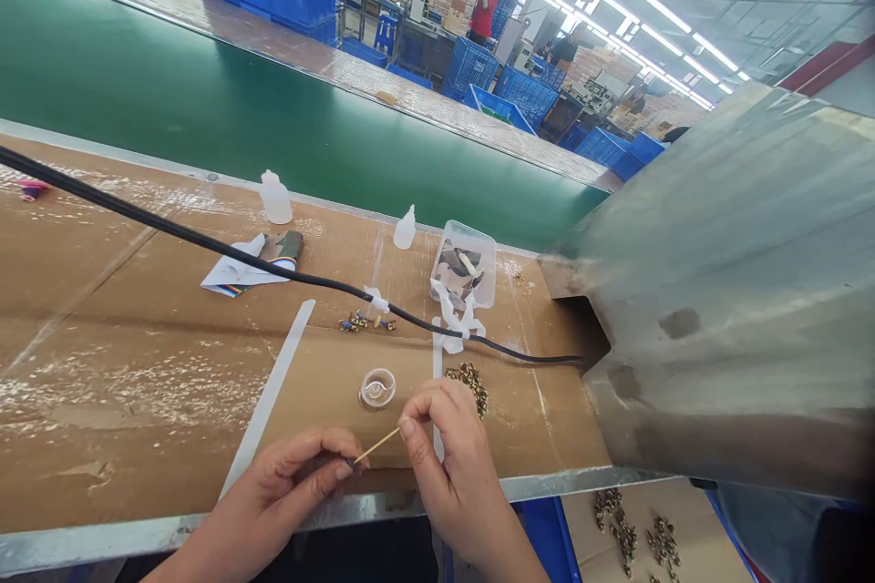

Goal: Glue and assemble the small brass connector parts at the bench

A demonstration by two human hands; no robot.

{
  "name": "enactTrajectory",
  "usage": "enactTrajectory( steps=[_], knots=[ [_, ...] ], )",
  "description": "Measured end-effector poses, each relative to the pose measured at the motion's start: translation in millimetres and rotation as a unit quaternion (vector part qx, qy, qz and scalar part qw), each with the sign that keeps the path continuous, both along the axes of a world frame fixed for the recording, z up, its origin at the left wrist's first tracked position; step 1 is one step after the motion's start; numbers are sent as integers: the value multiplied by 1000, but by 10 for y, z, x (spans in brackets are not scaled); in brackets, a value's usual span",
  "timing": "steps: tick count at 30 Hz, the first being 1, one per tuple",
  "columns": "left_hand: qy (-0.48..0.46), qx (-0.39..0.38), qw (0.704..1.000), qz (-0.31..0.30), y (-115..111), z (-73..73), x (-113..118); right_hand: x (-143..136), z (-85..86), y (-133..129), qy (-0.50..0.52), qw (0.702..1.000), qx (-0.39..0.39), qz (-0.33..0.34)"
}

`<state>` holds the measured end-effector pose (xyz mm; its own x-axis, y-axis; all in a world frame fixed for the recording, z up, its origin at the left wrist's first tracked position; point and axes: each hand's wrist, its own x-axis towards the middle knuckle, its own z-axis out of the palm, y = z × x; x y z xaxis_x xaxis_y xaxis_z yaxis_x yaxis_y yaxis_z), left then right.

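My left hand (293,483) pinches a small dark part (351,462) between thumb and fingertips, just over the table's front edge. In my right hand (447,455) is a thin wooden stick (377,445), its far tip touching the small part. Just beyond the hands stands a round clear cup (377,389), seemingly with a little clear liquid. A pile of small brass-coloured parts (470,380) lies behind my right hand, partly hidden by it. Several small blue-and-gold parts (354,322) lie farther back on the cardboard.
A black cable (328,282) crosses above the cardboard-covered table. Behind it are two white bottles (275,198), a folded cloth (280,250) and a clear plastic box (478,287). A green conveyor belt (273,127) runs beyond. A metal housing (725,291) bounds the right side.
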<state>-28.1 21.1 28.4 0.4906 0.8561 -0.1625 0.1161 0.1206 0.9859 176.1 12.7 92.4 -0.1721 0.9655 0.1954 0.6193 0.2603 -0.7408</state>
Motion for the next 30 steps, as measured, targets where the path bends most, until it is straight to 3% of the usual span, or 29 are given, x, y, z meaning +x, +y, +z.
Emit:
enactTrajectory(
  steps=[5,10,19,26,30],
  knots=[
    [-8,-2,999,51,0,-19,17,28,-59,57,34,997,50,-54],
    [-32,-11,994,108,-3,-38,62,17,-173,156,-73,983,128,-109],
    [-45,-22,985,165,-32,-139,88,-88,-275,231,-160,975,133,-74],
    [-33,-1,981,192,-9,-64,114,-31,-162,127,-55,984,131,-109],
    [-34,-6,980,194,-8,-45,126,-20,-70,12,7,994,85,-74]
  ],
)
